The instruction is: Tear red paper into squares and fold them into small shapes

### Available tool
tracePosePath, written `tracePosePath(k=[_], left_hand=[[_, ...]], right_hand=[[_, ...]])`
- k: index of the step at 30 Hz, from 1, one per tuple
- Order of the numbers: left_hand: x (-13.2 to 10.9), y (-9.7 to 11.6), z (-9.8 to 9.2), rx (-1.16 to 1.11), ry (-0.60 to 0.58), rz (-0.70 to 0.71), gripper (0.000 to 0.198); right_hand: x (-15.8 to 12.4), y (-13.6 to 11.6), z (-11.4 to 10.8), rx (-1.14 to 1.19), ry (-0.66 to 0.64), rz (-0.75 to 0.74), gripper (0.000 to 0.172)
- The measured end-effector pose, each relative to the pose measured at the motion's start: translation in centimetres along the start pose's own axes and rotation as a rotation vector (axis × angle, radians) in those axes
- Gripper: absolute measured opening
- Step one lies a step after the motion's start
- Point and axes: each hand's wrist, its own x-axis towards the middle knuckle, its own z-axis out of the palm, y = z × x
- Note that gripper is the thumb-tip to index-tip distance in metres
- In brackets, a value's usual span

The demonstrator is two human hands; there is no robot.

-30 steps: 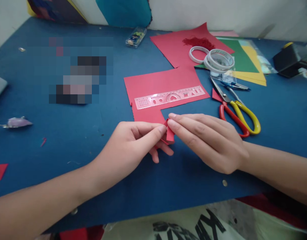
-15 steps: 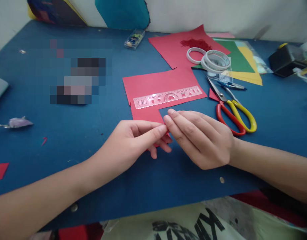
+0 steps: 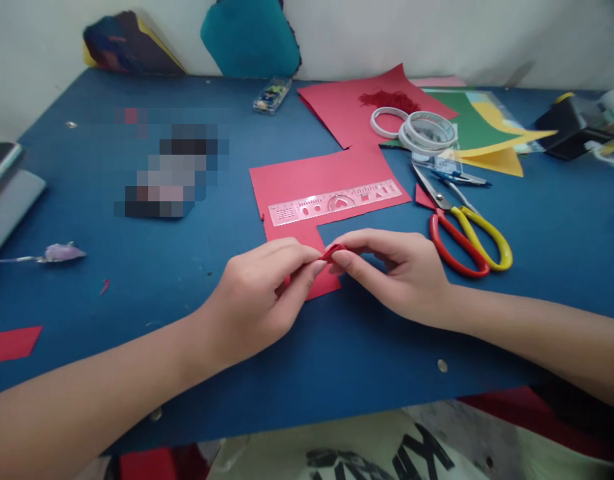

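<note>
Between my two hands is a small folded piece of red paper (image 3: 333, 253). My left hand (image 3: 267, 287) pinches its left end with thumb and fingertips. My right hand (image 3: 399, 277) grips the other end, thumb in front and fingers behind. Just beyond and beneath them lies a larger cut sheet of red paper (image 3: 321, 170), partly covered by my hands. A clear stencil ruler (image 3: 334, 203) rests flat on that sheet. To the right of my right hand lie scissors (image 3: 457, 220) with one red and one yellow handle.
White tape rolls (image 3: 429, 131) sit near another red sheet (image 3: 347, 110) bearing red thread (image 3: 389, 100). Green paper (image 3: 469, 123) and yellow paper (image 3: 501, 160) lie at the back right, beside a black box (image 3: 561, 127). A red scrap (image 3: 11, 344) is at the left edge.
My right hand has turned from flat, extended fingers to a pinch on the small red paper. My left fingers have curled in around it. The view has shifted slightly.
</note>
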Motion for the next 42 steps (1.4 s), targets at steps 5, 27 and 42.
tracePosePath(k=[5, 27, 42], left_hand=[[0.18, 0.54, -0.18, -0.116, 0.008, -0.126, 0.009], [0.52, 0.84, -0.83, -0.489, 0.093, -0.513, 0.012], [0.48, 0.79, -0.88, -0.494, 0.122, -0.427, 0.011]], right_hand=[[0.09, 0.09, -0.10, -0.007, 0.020, -0.018, 0.009], [0.45, 0.76, -0.54, 0.171, -0.050, -0.113, 0.028], [0.55, 0.90, -0.58, 0.186, -0.054, -0.104, 0.026]])
